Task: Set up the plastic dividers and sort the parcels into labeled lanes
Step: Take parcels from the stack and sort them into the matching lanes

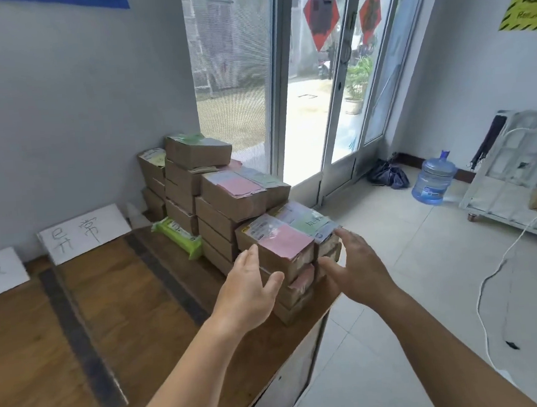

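Top parcel (280,245), pink label up, capping a short stack at the near right corner of the wooden table (114,305), right at the table's edge. Long axis running roughly left to right across the view, slightly tilted away to the right; second parcel (313,222) with a green label pressed against its far right side. Directly ahead of both hands, sitting between them.

Left hand (248,288) just beside the parcel's left face, palm turned inward, fingers straight and relaxed, gripping nothing; contact with the cardboard hard to judge, perhaps touching at the fingertips. Right hand (352,264) at the right end of the stack, fingers spread and loosely extended, also holding nothing, fingertips near the corner of the green-labelled parcel. Both about equally near; likely a two-handed squeeze across the long axis, then a lift.

Behind, taller pile of parcels (205,189) against the wall. To the left, dark divider strips (167,275) laid across the table, with white lane signs (83,232) leaning at the wall. Destination lanes lying leftward from the stack, so carry probably right to left.
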`<state>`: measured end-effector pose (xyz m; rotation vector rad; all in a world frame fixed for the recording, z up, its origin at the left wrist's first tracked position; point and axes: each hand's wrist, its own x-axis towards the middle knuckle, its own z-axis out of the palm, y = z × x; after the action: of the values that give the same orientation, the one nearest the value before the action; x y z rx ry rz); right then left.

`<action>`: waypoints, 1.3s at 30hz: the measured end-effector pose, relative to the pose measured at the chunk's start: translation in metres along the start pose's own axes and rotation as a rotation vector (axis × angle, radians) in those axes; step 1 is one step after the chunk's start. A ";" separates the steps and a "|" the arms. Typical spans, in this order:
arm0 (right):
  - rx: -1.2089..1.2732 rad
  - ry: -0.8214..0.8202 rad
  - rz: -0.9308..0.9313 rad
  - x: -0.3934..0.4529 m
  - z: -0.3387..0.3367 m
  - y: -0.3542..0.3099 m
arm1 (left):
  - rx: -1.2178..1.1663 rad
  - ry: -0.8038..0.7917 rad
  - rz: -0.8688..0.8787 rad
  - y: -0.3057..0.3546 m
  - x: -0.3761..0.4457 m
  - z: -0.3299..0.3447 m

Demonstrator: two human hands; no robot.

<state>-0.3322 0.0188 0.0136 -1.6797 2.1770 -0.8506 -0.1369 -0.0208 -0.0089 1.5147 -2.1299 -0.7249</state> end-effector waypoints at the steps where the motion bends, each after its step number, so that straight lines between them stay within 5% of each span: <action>1: 0.014 -0.002 -0.008 0.012 -0.002 0.006 | -0.016 0.016 -0.037 0.004 0.005 0.006; 15: 0.247 -0.315 0.008 0.119 0.001 0.062 | -0.248 0.243 -0.513 0.045 0.044 0.049; 39: 0.379 -0.371 -0.029 0.117 -0.003 0.073 | -0.364 0.377 -0.511 0.060 0.035 0.072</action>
<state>-0.4264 -0.0797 -0.0108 -1.5355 1.6337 -0.8185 -0.2354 -0.0253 -0.0246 1.8235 -1.2677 -0.8534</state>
